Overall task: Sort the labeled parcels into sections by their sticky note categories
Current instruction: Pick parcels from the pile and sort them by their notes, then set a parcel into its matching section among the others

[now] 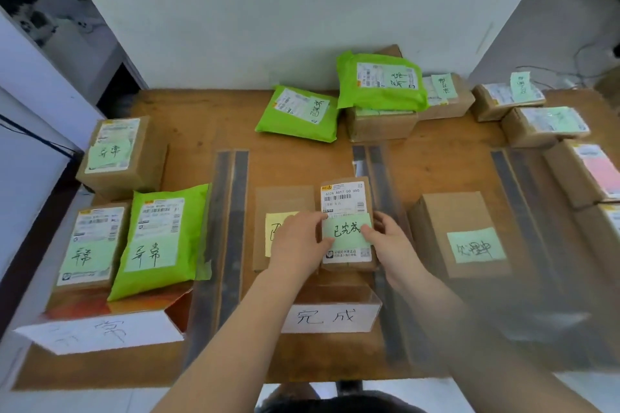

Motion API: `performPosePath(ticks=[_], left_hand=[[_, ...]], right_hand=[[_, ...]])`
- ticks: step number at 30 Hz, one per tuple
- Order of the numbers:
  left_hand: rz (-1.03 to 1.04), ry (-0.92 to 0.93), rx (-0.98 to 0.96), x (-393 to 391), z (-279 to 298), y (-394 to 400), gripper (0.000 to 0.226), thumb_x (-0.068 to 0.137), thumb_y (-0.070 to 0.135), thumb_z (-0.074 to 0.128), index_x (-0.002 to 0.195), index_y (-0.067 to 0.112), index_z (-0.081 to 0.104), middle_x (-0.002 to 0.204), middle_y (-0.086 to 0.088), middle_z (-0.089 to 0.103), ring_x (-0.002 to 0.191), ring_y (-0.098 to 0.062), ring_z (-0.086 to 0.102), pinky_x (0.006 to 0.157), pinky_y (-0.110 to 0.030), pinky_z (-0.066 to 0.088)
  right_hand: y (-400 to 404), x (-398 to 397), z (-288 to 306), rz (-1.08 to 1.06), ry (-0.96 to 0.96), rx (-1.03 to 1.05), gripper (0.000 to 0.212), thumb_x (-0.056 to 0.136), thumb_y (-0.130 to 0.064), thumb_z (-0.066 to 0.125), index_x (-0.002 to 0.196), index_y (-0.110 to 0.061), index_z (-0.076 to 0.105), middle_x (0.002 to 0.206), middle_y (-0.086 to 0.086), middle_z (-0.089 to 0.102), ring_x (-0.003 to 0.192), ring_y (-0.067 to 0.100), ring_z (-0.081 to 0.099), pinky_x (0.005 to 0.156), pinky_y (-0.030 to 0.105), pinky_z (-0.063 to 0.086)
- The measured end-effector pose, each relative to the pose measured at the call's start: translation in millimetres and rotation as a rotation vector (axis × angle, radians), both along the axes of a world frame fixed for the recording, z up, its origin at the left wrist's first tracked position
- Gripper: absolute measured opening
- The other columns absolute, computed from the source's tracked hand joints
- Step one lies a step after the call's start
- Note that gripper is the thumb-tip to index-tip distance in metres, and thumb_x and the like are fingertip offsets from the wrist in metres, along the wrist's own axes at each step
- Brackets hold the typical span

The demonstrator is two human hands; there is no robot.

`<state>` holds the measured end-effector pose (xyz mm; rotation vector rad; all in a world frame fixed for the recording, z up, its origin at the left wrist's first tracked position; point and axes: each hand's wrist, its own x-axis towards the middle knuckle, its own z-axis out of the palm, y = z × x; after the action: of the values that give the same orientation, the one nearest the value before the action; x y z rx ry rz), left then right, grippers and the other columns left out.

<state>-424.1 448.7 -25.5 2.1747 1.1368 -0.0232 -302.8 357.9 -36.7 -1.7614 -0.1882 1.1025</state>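
Observation:
A small brown parcel with a white shipping label and a green sticky note lies in the middle section of the wooden table. My left hand grips its left edge and my right hand grips its right edge, thumbs on the note. Beside it on the left lies a flat brown parcel with a yellow note, partly hidden by my left hand. Dark tape strips divide the table into sections.
The left section holds two brown boxes and a green bag, all with green notes. A box sits in the right section. Green bags and several boxes crowd the far and right side. White section signs stand at the front edge.

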Motion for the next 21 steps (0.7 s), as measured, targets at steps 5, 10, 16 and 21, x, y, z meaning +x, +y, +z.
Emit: performPosePath(ticks=[5, 10, 16, 21], left_hand=[[-0.127, 0.081, 0.105, -3, -6, 12, 0.048, 0.09, 0.03, 0.056, 0.136, 0.021, 0.045, 0.137, 0.001, 0.048, 0.127, -0.02, 0.04, 0.103, -0.035, 0.037], [-0.186, 0.08, 0.152, -7, -14, 17, 0.048, 0.09, 0.026, 0.056, 0.136, 0.022, 0.045, 0.133, 0.004, 0.046, 0.123, -0.018, 0.041, 0.1, -0.033, 0.037], [-0.228, 0.11, 0.205, -8, -18, 17, 0.049, 0.09, 0.027, 0.055, 0.137, 0.024, 0.043, 0.131, 0.004, 0.043, 0.123, -0.018, 0.038, 0.1, -0.033, 0.036], [-0.242, 0.119, 0.224, -4, -12, 18, 0.047, 0.091, 0.029, 0.052, 0.136, 0.022, 0.043, 0.133, 0.002, 0.044, 0.123, -0.02, 0.039, 0.098, -0.033, 0.038]], right_hand=[[14, -1, -17, 0.028, 0.009, -0.076, 0.045, 0.097, -0.014, 0.049, 0.14, -0.012, 0.039, 0.122, 0.009, 0.061, 0.089, 0.018, 0.065, 0.07, 0.032, 0.056], [19, 0, -34, 0.034, 0.062, -0.135, 0.047, 0.097, -0.015, 0.048, 0.142, -0.012, 0.036, 0.122, 0.01, 0.061, 0.092, 0.021, 0.066, 0.081, 0.041, 0.056], [18, 0, -41, 0.112, -0.015, -0.185, 0.048, 0.097, -0.014, 0.048, 0.143, -0.012, 0.036, 0.126, 0.009, 0.06, 0.098, 0.021, 0.065, 0.084, 0.039, 0.055], [22, 2, -26, 0.262, -0.276, -0.226, 0.048, 0.093, -0.011, 0.052, 0.139, -0.01, 0.038, 0.132, 0.008, 0.056, 0.102, 0.018, 0.061, 0.065, 0.019, 0.051]])
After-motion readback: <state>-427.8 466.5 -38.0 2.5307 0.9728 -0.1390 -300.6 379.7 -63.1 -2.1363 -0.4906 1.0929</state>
